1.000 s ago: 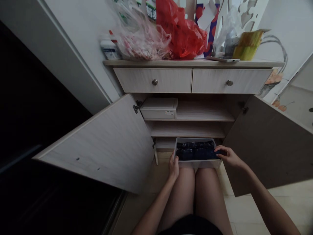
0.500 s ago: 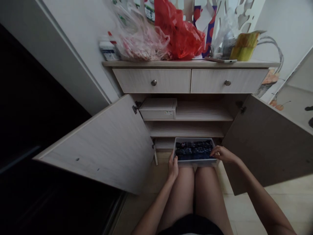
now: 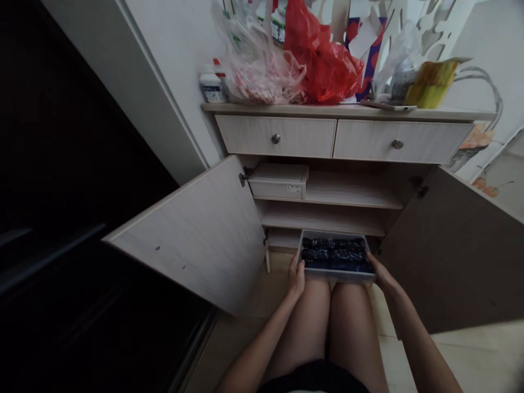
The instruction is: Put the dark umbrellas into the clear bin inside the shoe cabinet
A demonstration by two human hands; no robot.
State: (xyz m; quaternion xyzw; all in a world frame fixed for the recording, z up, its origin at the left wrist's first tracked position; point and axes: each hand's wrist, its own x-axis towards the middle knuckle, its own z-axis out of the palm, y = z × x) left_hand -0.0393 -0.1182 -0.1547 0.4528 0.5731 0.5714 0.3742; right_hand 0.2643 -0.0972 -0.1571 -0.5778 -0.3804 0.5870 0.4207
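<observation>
A clear plastic storage box [image 3: 339,276] is held above my knees, in front of the open cabinet. My left hand [image 3: 297,274] grips its left end, with the thumb at the rim. At the right end, my right hand [image 3: 380,270] holds the box by its side, some fingers hidden behind the wall. Inside lie several dark, plaid rolled bundles [image 3: 333,255], side by side along the box's length; they look like folded umbrellas, but I cannot tell for sure.
The left cabinet door [image 3: 196,234] and right door [image 3: 458,256] stand wide open on either side. A white lidded box [image 3: 276,188] sits on the upper shelf [image 3: 352,188]. Plastic bags, including a red bag [image 3: 323,65], crowd the cabinet top [image 3: 344,111].
My right hand has moved from the bundles inside the box to its right end and now grips it. The left hand keeps its hold. The view has shifted slightly left.
</observation>
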